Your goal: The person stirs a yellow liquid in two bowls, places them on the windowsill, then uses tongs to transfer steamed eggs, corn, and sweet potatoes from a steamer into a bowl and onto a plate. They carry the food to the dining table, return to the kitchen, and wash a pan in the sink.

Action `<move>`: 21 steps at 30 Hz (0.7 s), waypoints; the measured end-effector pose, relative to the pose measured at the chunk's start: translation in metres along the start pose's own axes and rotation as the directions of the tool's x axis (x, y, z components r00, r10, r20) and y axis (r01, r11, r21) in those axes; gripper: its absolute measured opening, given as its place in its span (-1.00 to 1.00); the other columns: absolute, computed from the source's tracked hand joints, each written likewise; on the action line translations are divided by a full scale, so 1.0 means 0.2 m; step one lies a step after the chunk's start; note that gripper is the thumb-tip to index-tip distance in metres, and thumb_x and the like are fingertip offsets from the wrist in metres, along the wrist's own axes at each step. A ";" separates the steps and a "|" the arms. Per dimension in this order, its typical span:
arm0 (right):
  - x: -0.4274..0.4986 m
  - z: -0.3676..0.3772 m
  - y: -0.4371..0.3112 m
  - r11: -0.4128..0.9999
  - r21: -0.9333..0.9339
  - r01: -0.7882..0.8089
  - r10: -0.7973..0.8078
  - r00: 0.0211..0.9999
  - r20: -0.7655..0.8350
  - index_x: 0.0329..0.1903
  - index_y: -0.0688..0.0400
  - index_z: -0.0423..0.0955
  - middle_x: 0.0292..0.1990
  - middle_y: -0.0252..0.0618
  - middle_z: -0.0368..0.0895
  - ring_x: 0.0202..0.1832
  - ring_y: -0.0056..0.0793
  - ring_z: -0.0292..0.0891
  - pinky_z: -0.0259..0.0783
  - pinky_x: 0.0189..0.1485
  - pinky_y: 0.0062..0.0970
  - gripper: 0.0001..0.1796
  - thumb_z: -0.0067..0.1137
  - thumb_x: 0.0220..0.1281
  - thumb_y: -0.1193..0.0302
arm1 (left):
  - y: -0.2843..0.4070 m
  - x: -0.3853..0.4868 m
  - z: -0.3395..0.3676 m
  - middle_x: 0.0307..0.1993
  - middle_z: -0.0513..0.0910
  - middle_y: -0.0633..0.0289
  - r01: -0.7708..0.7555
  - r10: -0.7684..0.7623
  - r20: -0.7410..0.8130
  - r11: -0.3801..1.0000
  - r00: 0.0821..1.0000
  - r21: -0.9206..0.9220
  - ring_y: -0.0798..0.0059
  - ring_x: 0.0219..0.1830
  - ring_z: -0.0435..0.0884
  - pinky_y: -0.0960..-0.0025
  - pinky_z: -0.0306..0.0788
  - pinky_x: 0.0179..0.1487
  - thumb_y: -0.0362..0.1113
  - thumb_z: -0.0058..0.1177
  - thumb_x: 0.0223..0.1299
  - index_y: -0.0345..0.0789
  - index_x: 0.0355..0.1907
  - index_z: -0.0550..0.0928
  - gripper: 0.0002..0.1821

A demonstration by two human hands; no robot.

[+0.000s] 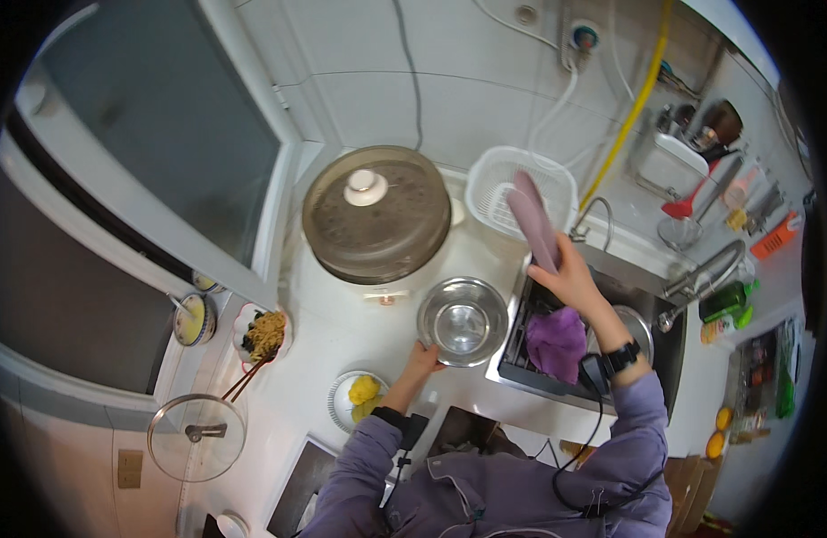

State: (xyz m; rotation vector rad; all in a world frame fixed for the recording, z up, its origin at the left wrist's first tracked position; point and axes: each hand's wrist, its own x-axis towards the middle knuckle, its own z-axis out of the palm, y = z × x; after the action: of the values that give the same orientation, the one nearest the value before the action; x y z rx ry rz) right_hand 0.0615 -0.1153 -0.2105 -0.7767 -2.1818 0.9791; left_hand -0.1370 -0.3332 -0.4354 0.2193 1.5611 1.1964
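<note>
My left hand grips the near-left rim of a stainless steel bowl above the white counter. Nothing shows inside the bowl. In my right hand are mauve dish-like pieces, held edge-on; their exact kind cannot be told. They overlap the view of a white plastic colander basket by the wall. Below my right forearm, a purple cloth lies over a rack at the left side of the sink. A round metal vessel in the sink is partly hidden by that forearm.
An electric steamer with a brown lid stands at the back. Left are a noodle bowl with chopsticks and a glass lid. A plate holds yellow food near my left arm. A tap overhangs the sink.
</note>
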 end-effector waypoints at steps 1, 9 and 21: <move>-0.14 -0.10 0.07 0.997 -0.045 -0.060 0.059 0.998 -0.036 0.08 0.22 0.28 -0.25 -0.12 0.52 -0.23 -0.34 0.47 0.39 -0.13 -0.40 -0.36 0.33 -0.04 0.25 | 0.04 -0.02 0.00 -0.12 0.53 0.00 0.038 -0.035 -0.047 0.996 0.998 0.077 0.23 -0.25 0.64 0.34 0.61 -0.33 -0.20 -0.04 0.22 -0.47 0.12 0.21 -0.47; -1.00 -0.48 0.47 0.837 0.172 -0.519 0.541 0.831 -0.126 0.12 0.25 0.22 -0.08 -0.19 0.44 -0.03 -0.45 0.36 0.28 0.06 -0.44 -0.37 0.30 -0.01 0.38 | 0.99 -0.36 0.12 -0.26 0.57 0.16 -0.288 0.269 0.108 0.925 0.957 0.248 0.52 -0.41 0.60 0.49 0.56 -0.41 -0.27 -0.12 0.24 -0.44 0.03 0.39 -0.63; -1.01 -0.28 0.46 0.907 0.095 -0.410 0.409 0.912 0.026 0.12 0.24 0.17 -0.13 -0.10 0.49 -0.11 -0.44 0.48 0.43 -0.10 -0.43 -0.31 0.37 -0.03 0.39 | 1.36 0.34 0.85 -0.29 0.57 -0.10 -0.148 0.142 0.058 0.980 0.988 0.133 0.31 -0.40 0.66 0.59 0.63 -0.33 -0.35 -0.10 0.22 -0.70 -0.11 0.39 -0.63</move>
State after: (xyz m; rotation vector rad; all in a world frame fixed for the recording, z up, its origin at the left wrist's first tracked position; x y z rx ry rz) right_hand 0.2532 -0.1843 -0.3122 -1.2173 -1.9943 1.2838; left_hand -0.1423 -0.0620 -0.2503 0.4554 1.6083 1.1877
